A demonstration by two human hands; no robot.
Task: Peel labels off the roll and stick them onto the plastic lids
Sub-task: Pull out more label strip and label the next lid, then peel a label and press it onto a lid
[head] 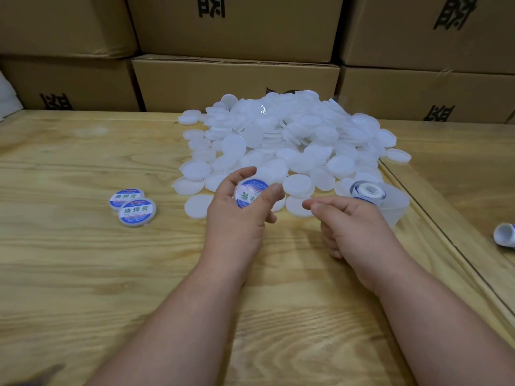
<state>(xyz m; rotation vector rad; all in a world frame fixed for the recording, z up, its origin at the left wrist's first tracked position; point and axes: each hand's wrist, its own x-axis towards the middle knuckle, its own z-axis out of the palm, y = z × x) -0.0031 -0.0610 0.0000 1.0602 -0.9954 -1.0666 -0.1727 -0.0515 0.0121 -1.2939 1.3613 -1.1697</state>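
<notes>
My left hand (237,215) holds a labelled lid (250,192) between thumb and fingers, with the blue and white label facing up. My right hand (351,227) hovers just right of it with loosely curled fingers and holds nothing. A big heap of plain white plastic lids (281,140) lies beyond both hands. The label roll (367,192) sits in a clear plastic container (395,207) right behind my right hand. Two labelled lids (132,207) lie overlapping on the table at the left.
The wooden table (83,260) has a seam running diagonally at the right. A white rolled piece (505,235) lies at the far right edge. Stacked cardboard boxes (234,82) wall off the back of the table.
</notes>
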